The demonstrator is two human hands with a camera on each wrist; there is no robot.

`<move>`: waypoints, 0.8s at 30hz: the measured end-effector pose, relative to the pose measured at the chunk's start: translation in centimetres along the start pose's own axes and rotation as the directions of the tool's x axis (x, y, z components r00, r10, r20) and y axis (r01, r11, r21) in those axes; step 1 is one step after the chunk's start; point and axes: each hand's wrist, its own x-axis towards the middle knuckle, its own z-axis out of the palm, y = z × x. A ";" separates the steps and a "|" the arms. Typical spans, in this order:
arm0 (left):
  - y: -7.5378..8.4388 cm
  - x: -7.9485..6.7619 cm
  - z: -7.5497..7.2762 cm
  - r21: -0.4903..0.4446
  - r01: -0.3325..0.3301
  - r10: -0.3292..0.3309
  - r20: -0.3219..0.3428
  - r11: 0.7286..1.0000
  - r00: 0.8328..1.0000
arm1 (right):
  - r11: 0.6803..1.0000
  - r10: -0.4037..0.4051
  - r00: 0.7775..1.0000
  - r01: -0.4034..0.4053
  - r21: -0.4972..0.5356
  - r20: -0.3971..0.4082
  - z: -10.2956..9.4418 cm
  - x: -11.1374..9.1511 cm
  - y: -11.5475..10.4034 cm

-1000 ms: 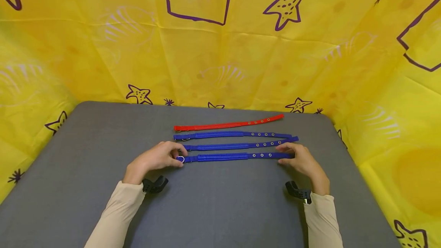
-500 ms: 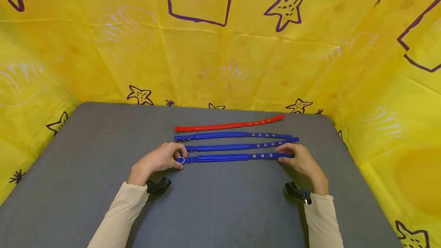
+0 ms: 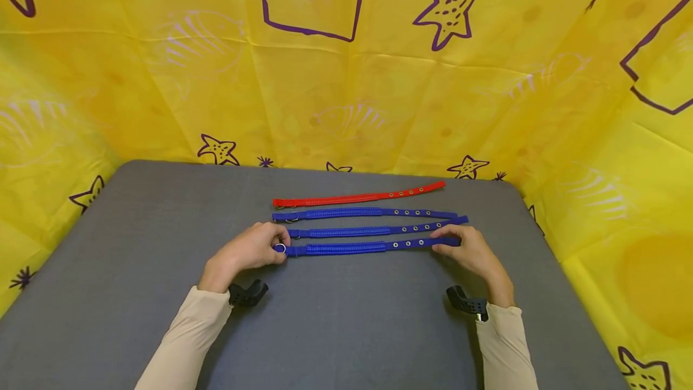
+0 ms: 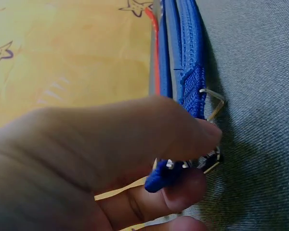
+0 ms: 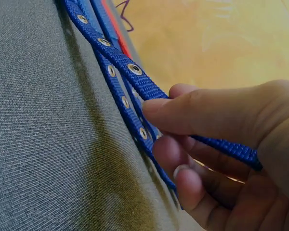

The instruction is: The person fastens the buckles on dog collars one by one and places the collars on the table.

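Note:
Closest to me, a blue collar (image 3: 346,249) with a padded middle is stretched between both hands. My left hand (image 3: 250,253) pinches its buckle end; the left wrist view shows a metal ring (image 4: 216,103) hanging beside the thumb, and the buckle is partly covered by fingers. My right hand (image 3: 472,254) pinches the other end, where metal eyelets (image 5: 135,69) run along the strap. In the right wrist view this strap is raised above the cloth. Behind it lie a second blue collar (image 3: 349,232), a third blue collar (image 3: 343,212) and a red collar (image 3: 341,200).
A grey cloth-covered table (image 3: 335,330) carries the collars, laid roughly parallel. The eyelet ends of the two rear blue collars cross at the right. A yellow curtain (image 3: 346,83) with purple drawings encloses the back and sides.
The nearest collar has shifted slightly left, with its right end lifted a little. My right hand has moved slightly left with it. The other collars lie unchanged.

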 end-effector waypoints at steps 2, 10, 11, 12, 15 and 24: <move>0.1 -0.1 -0.1 0.000 -0.008 0.008 -0.006 1.000 1.000 | 1.000 0.005 1.000 -0.005 0.006 -0.003 -0.1 0.0 -0.1; 0.4 -0.4 -0.5 0.037 -0.021 0.024 -0.060 0.999 0.998 | 0.999 0.019 1.000 -0.019 0.035 -0.016 -0.1 -0.1 -0.5; 0.4 -0.4 -0.5 0.043 -0.025 0.028 -0.067 0.999 0.997 | 0.999 0.021 1.000 -0.020 0.040 -0.018 -0.1 -0.1 -0.7; 0.4 -0.5 -0.6 0.046 -0.030 0.034 -0.074 0.998 0.997 | 0.999 0.022 1.000 -0.021 0.045 -0.021 -0.1 -0.1 -0.8; 0.5 -0.6 -0.7 0.055 -0.044 0.049 -0.092 0.998 0.995 | 0.996 0.032 0.999 -0.030 0.079 -0.028 -0.1 -0.1 -1.1; 0.7 -0.7 -0.9 -0.020 -0.099 0.095 -0.129 0.995 0.987 | 0.984 0.022 0.999 -0.014 0.178 -0.039 0.0 0.0 -1.9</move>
